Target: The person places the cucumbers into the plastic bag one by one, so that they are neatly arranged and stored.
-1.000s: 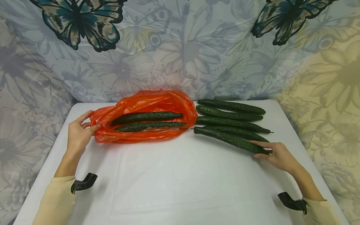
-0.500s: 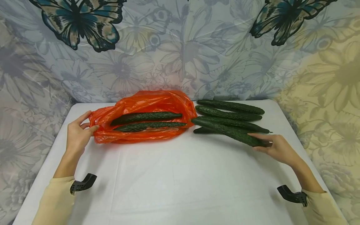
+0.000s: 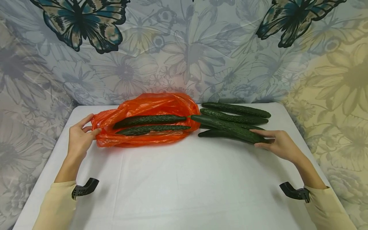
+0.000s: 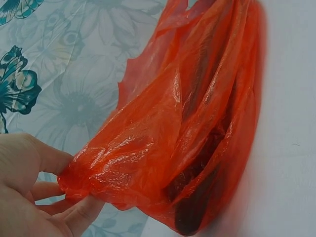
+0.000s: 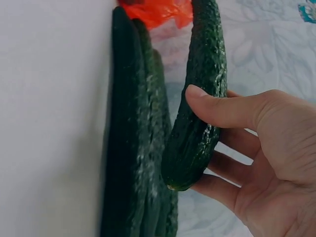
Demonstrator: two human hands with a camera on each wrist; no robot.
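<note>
A red-orange plastic bag [image 3: 161, 103] lies on its side at the back of the table, its opening facing forward. Two dark green cucumbers [image 3: 150, 119] show inside it. At its left end, my left hand [image 3: 80, 137] pinches the gathered plastic, as the left wrist view also shows with the bag [image 4: 138, 148] between thumb and fingers. My right hand [image 3: 280, 145] grips the near end of another cucumber [image 3: 230, 126], whose far tip overlaps the bag's right edge. In the right wrist view that cucumber [image 5: 205, 98] is held above the others, thumb across it.
Several loose cucumbers [image 3: 237, 109] lie side by side right of the bag, partly hidden under the held one. A white cloth covers the table [image 3: 184, 182]. Behind it rises a flower-and-butterfly patterned cloth [image 3: 184, 48].
My right hand has lifted the nearest cucumber and carried it up and left over the others, its tip reaching the bag. The left hand and the bag have stayed nearly still.
</note>
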